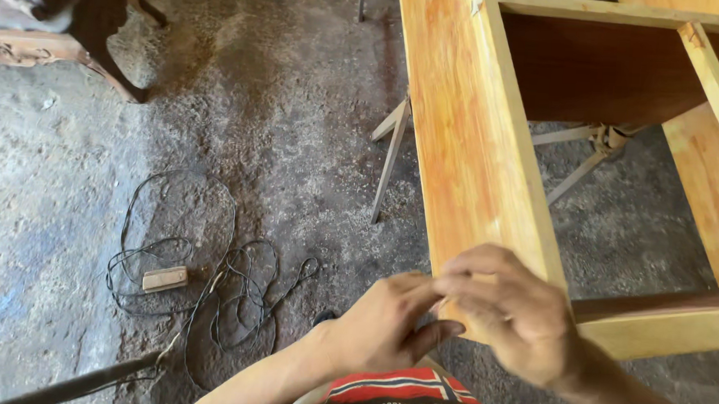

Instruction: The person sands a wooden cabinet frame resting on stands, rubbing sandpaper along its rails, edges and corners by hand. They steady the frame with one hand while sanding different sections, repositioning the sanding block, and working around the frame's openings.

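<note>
Both hands meet at the near corner of an orange-stained wooden frame [477,151], an open cabinet carcass lying across splayed trestle legs [391,150]. The left hand [386,322] pinches fingers to thumb against the board's end; the right hand [513,312] curls over the same corner, its grip closed on the edge, though motion blur hides whether anything small sits between the fingers. Below lies a rough grey concrete floor [62,236], dusted with sawdust and stained dark in patches. A tangled black cable [208,276] loops there around a small pale wooden block [164,279]. Carved dark furniture [65,23] stands at the far left. Red, white and blue striped cloth [399,388] shows at the bottom edge.
</note>
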